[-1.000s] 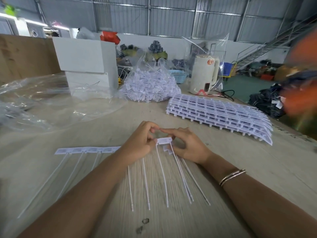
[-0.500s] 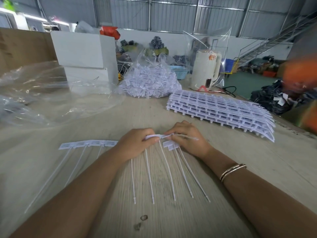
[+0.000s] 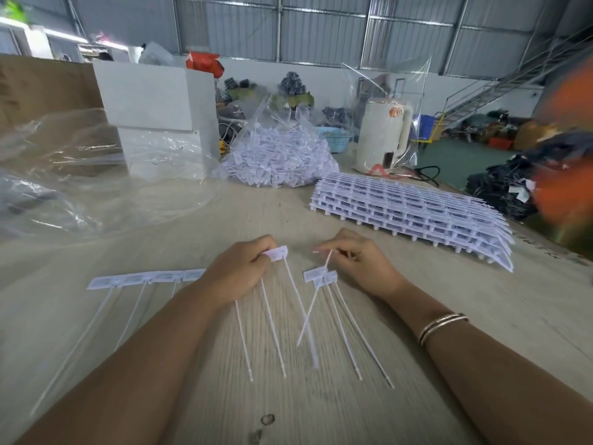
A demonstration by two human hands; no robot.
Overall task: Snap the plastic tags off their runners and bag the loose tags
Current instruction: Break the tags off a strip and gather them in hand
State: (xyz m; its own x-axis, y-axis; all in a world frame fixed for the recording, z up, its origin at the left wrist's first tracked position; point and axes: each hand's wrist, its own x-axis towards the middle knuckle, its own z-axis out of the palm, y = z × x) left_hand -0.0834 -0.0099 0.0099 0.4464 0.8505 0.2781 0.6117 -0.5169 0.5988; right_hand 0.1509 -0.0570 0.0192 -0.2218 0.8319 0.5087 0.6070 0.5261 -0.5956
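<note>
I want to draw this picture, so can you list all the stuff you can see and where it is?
tag strip: one, white, on the table, left of the left hand
loose tags: a few, white, on the table under the right hand
tag bag: one, clear, full of white tags, table middle back
runner stack: one pile, white, table right
empty bags: clear, table left
boxes: two, white, stacked, table back left
kettle: one, cream, table back right
basket: one, blue, behind the tag bag
table: one, pale wood
bangles: thin, right wrist
left hand: holds the tag strip
right hand: pinches one tag's tail
</note>
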